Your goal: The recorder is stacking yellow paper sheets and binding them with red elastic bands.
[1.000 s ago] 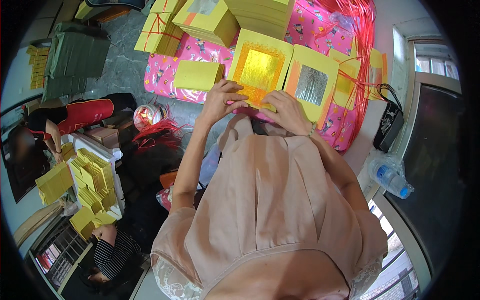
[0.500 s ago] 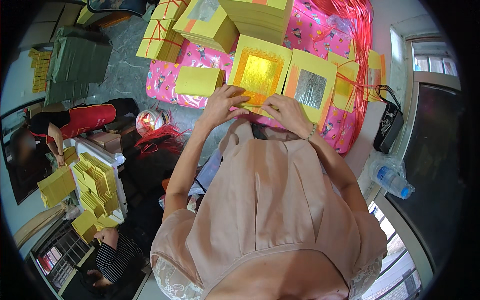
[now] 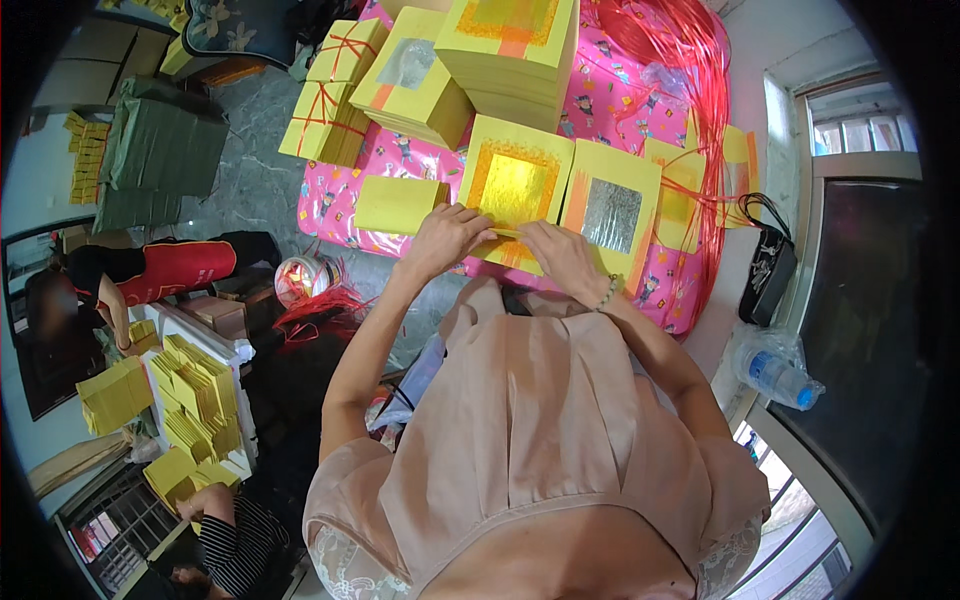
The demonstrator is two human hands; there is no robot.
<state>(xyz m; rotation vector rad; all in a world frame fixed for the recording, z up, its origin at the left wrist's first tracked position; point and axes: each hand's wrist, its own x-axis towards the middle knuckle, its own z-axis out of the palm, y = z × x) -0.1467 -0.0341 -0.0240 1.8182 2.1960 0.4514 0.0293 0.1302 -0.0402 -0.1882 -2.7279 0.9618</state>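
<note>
A yellow joss paper sheet with a shiny gold foil square [image 3: 515, 185] lies in front of me on the pink table cover. My left hand [image 3: 452, 240] has its fingers closed on the near edge of this sheet at the left. At the right of the same edge, my right hand [image 3: 562, 255] pinches the paper. Between the hands the edge is bent up in a narrow fold, and another yellow and orange part shows below it. Close to my left hand lies a plain yellow stack [image 3: 400, 205]. Beside my right hand is a yellow sheet with silver foil [image 3: 612, 215].
Tall yellow paper stacks [image 3: 510, 75] and bundles tied with red string [image 3: 325, 120] stand at the back. Red strands [image 3: 708, 200] hang down the right side. A bottle in a plastic bag [image 3: 775, 370] is at the right. Two people handle yellow paper packets [image 3: 195, 385] at the left.
The view has shifted, so the table sits lower in the picture. Both hands stay at the sheet's near edge, which is now bent up more clearly between them.
</note>
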